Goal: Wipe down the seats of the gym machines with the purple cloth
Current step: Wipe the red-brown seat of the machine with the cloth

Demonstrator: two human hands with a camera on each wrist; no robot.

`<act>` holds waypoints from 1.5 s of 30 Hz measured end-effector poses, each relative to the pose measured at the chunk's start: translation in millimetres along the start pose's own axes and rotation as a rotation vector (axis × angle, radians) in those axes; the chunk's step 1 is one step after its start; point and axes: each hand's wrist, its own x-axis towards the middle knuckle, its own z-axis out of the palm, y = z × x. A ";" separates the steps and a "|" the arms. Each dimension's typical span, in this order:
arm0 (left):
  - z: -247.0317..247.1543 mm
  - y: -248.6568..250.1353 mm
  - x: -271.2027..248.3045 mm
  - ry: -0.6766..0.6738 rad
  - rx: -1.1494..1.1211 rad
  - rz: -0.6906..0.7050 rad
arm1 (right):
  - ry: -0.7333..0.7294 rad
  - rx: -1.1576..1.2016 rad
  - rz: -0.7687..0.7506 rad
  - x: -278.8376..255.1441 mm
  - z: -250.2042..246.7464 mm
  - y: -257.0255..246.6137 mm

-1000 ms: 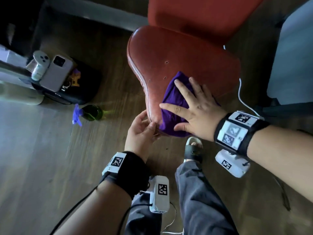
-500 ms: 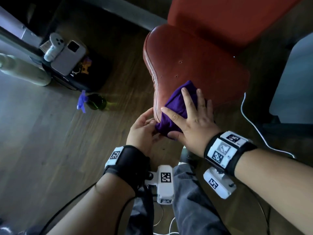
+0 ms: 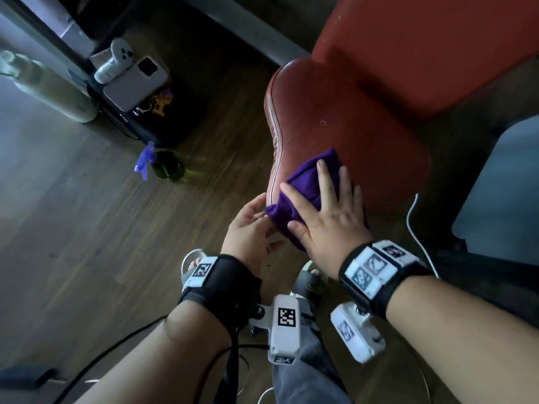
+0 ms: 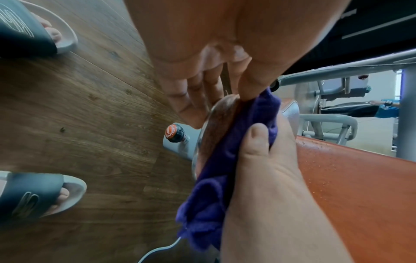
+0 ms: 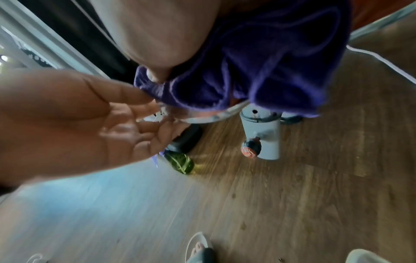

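The head view looks steeply down from close above the padded red leather seat point(image 3: 350, 135) and wooden plank floor point(image 3: 73, 228). Both wrist views sit at the seat's front edge, sharing the round red-capped adjustment knob point(image 4: 174, 133) point(image 5: 250, 148).

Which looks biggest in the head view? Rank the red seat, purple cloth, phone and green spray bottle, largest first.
1. red seat
2. purple cloth, partly hidden under the right hand
3. phone
4. green spray bottle

The phone and bottle lie farther from the camera, so their true sizes stay unsure.
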 end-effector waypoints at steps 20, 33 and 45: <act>0.4 -25.4 4.0 0.097 -0.073 0.147 | -0.087 -0.087 -0.166 52.7 -20.4 1.9; -2.4 -50.2 2.7 0.162 -0.125 0.077 | -0.088 -0.045 -0.222 135.6 -40.1 12.2; -3.9 -50.4 4.4 0.190 -0.039 0.100 | -0.173 -0.232 -0.621 146.7 -48.5 7.9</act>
